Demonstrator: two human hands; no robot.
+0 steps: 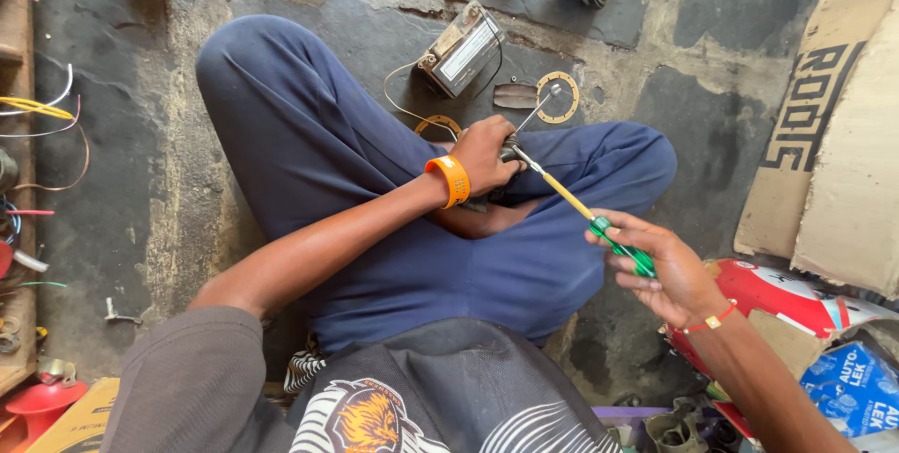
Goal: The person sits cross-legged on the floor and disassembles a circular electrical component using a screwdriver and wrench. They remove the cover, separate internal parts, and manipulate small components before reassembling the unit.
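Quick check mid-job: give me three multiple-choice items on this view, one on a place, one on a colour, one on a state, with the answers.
1. Where is the grey box with wires?
A. On the floor beyond the knees
B. On the lap
C. In the right hand

2. What colour is the screwdriver handle?
A. Red
B. Green
C. Black

3. What is the left hand doing?
A. Resting open
B. Gripping a small part
C. Holding cardboard

Answers:
1 A: the grey box lies on the floor.
2 B: the right hand grips the green screwdriver handle.
3 B: the left hand is closed around a small part.
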